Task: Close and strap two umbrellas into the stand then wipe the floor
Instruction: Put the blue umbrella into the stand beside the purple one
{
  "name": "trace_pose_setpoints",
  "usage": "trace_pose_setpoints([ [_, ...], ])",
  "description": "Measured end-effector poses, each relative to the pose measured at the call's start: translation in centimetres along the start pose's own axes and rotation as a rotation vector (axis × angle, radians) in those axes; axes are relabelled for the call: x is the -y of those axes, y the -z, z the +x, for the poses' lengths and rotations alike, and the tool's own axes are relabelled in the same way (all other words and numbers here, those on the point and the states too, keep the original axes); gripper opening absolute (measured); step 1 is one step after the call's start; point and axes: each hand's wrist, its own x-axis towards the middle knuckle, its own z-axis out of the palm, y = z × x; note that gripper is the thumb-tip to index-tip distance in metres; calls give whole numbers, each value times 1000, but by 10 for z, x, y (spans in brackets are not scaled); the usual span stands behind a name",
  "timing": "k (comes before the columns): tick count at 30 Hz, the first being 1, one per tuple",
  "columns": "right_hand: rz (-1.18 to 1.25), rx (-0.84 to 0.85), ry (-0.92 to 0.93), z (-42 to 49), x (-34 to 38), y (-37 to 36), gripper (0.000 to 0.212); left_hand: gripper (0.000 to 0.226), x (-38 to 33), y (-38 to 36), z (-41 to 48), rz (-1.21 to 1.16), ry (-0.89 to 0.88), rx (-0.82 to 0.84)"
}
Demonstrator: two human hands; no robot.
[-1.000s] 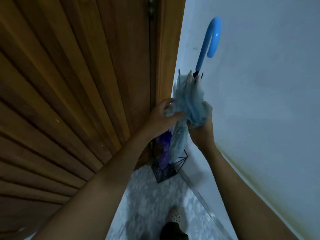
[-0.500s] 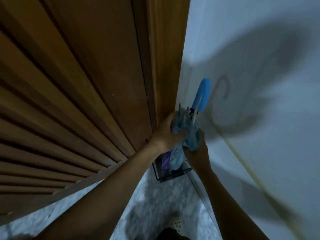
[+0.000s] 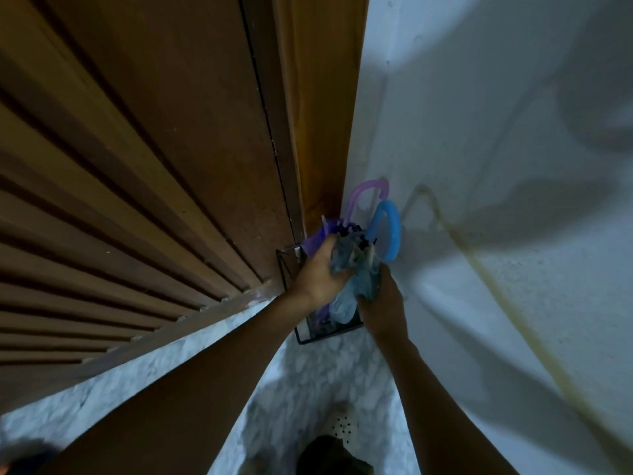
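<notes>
Both hands bunch the blue umbrella (image 3: 356, 286) down into the wire stand (image 3: 329, 332)

The left hand (image 3: 320, 275) and right hand (image 3: 382, 301) are each clenched on its crumpled folds, the black square stand just below them in the corner; a purple umbrella (image 3: 317, 243) sits in it too, just beyond the left hand, its curved handle beside the blue hooked one, wooden slatted door (image 3: 137, 166) to the left, white wall (image 3: 496, 166) to the right, speckled stone floor (image 3: 308, 389) beneath

Blue umbrella (image 3: 356, 286) lowered into stand (image 3: 329, 332) — purple handle (image 3: 368, 193) now visible.
</notes>
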Motion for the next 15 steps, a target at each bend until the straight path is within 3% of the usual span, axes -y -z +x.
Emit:
trace_pose_setpoints([
  [3, -18, 17, -10, 5, -10, -6, 46, 47, 11, -2, 3, -27, 32, 25],
  [9, -171, 218, -16, 9, -28, -9, 44, 41, 41, -6, 7, 27, 99, 72],
  [11, -175, 207, -25, 6, -31, -7, 50, 38, 50, -7, 7, 51, 131, 87],
  [15, -111, 83, -118, -3, -29, -4, 42, 47, 62, -11, 7, 145, 164, 31],
])
